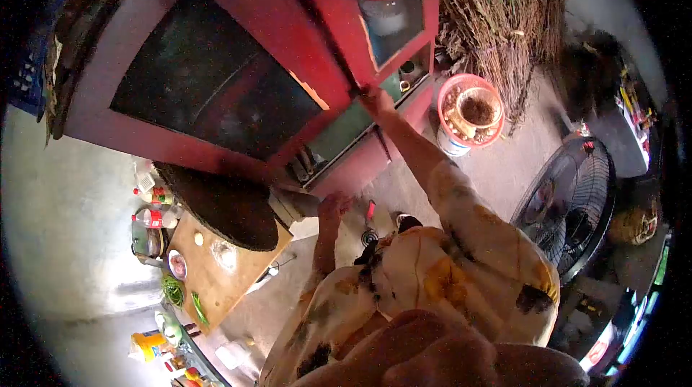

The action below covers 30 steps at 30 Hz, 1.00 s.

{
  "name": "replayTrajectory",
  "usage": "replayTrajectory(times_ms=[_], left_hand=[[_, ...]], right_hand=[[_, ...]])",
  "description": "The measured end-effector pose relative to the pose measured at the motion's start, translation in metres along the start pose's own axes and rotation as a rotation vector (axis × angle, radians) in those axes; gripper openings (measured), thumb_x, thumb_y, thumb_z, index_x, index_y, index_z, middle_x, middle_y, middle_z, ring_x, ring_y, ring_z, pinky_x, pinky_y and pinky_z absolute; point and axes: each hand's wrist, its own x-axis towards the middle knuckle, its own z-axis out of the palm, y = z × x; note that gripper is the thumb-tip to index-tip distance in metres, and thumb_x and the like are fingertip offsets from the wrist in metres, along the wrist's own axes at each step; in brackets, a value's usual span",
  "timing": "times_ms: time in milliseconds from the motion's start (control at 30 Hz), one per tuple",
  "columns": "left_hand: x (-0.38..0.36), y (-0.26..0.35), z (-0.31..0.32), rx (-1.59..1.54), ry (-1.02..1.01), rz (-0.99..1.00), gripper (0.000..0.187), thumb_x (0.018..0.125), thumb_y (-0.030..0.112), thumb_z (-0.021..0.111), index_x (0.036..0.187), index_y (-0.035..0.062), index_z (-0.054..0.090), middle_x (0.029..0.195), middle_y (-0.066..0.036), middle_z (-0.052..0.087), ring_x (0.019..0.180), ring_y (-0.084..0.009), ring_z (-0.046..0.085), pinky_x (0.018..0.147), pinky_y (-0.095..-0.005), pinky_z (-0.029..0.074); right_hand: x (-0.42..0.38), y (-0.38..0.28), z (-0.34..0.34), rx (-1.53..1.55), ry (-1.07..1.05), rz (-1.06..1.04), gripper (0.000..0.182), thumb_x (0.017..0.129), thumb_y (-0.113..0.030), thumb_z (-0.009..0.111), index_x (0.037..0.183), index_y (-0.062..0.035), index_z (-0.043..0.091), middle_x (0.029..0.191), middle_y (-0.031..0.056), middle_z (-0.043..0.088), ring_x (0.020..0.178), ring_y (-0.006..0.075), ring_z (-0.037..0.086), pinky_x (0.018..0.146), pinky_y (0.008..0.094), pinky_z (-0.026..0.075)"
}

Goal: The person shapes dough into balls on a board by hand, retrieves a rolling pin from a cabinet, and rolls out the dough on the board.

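My right hand (376, 102) reaches up to the red cabinet door (353, 48) and is closed on its lower edge, near where two glass-paned doors meet. Lower down, my left hand (334, 208) is beside the end of a greyish block-like part (295, 204), which adjoins a dark, broad, rounded object (223, 207). Its fingers are blurred, and whether they touch or hold anything is unclear. Below the doors, an opening in the red cabinet (349, 171) shows a greenish interior and small items.
A wooden board (216, 279) holds greens and small items at the lower left, beside bottles (150, 218). On the right are a pink-rimmed bucket (442, 109), a bundle of dry stalks (497, 27) and a black fan (569, 207). A red-handled item (370, 212) lies on the floor.
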Motion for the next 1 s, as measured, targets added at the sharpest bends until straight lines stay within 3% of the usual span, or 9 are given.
replayTrajectory(times_ms=[133,233,300,467,567,700,767,867,1000], left_hand=[[-0.010,-0.004,-0.002,0.008,0.093,-0.048,0.022,0.094,0.017,0.057,0.109,0.0020,0.061,0.099,-0.008,0.067,0.084,-0.0173,0.066,0.071,-0.0283,0.053],[-0.013,-0.007,0.002,-0.023,0.088,-0.079,0.024,0.094,0.018,0.057,0.111,0.0014,0.061,0.100,-0.009,0.067,0.082,-0.0172,0.066,0.069,-0.0282,0.053],[-0.010,-0.008,0.002,-0.059,0.088,-0.082,0.026,0.094,0.019,0.057,0.112,0.0014,0.061,0.100,-0.009,0.067,0.081,-0.0171,0.066,0.068,-0.0281,0.053],[0.008,-0.020,0.004,0.051,0.019,-0.153,0.027,0.094,0.021,0.057,0.112,0.0019,0.061,0.094,-0.007,0.067,0.077,-0.0159,0.064,0.069,-0.0295,0.053],[0.002,-0.014,0.017,0.059,-0.013,-0.011,0.027,0.094,0.023,0.057,0.110,0.0019,0.062,0.093,-0.007,0.067,0.078,-0.0156,0.064,0.070,-0.0304,0.053],[0.003,-0.002,0.025,0.359,-0.002,0.018,0.027,0.094,0.024,0.058,0.108,0.0021,0.063,0.093,-0.007,0.067,0.079,-0.0160,0.064,0.072,-0.0306,0.053],[0.008,-0.007,0.024,0.129,0.000,-0.055,0.026,0.094,0.025,0.058,0.105,0.0024,0.064,0.090,-0.007,0.066,0.078,-0.0162,0.064,0.072,-0.0305,0.053],[0.018,-0.032,0.012,0.115,-0.016,-0.037,0.025,0.094,0.025,0.058,0.105,0.0028,0.064,0.087,-0.006,0.065,0.077,-0.0155,0.064,0.070,-0.0300,0.053],[-0.014,-0.014,0.030,0.003,0.050,-0.032,0.023,0.095,0.023,0.058,0.105,0.0031,0.064,0.087,-0.005,0.066,0.075,-0.0147,0.064,0.068,-0.0293,0.054]], right_hand=[[-0.090,-0.049,-0.019,-0.058,0.052,0.142,0.024,0.077,-0.015,0.057,0.097,-0.0043,0.060,0.096,0.0089,0.063,0.085,0.0234,0.062,0.076,0.0345,0.051],[-0.135,-0.073,-0.053,0.427,-0.099,0.117,0.025,0.082,-0.020,0.056,0.102,-0.0058,0.061,0.103,0.0092,0.064,0.089,0.0233,0.061,0.076,0.0355,0.049],[-0.165,-0.092,-0.065,0.410,0.025,0.144,0.026,0.088,-0.027,0.053,0.104,-0.0081,0.061,0.103,0.0079,0.064,0.092,0.0226,0.060,0.077,0.0354,0.049],[-0.197,-0.064,-0.093,0.599,0.068,0.068,0.034,0.093,-0.034,0.050,0.111,-0.0075,0.061,0.107,0.0070,0.064,0.093,0.0198,0.060,0.076,0.0309,0.049],[-0.198,-0.061,-0.057,0.252,-0.040,0.191,0.035,0.094,-0.033,0.053,0.115,-0.0055,0.059,0.102,0.0067,0.064,0.087,0.0170,0.061,0.072,0.0291,0.050],[-0.120,-0.094,0.005,-0.314,0.084,-0.316,0.037,0.091,-0.031,0.062,0.115,-0.0030,0.059,0.097,0.0072,0.065,0.081,0.0155,0.062,0.069,0.0292,0.049],[-0.094,-0.148,0.041,-0.569,0.162,-0.573,0.039,0.090,-0.032,0.063,0.113,-0.0014,0.058,0.096,0.0084,0.065,0.084,0.0180,0.063,0.071,0.0315,0.049],[-0.043,-0.166,0.053,-0.925,0.032,-0.667,0.044,0.089,-0.035,0.064,0.114,0.0011,0.056,0.095,0.0114,0.065,0.090,0.0200,0.063,0.077,0.0343,0.049],[-0.005,-0.164,0.063,-1.418,0.255,-1.084,0.045,0.086,-0.031,0.066,0.116,0.0020,0.055,0.093,0.0118,0.066,0.080,0.0250,0.067,0.071,0.0359,0.053]])
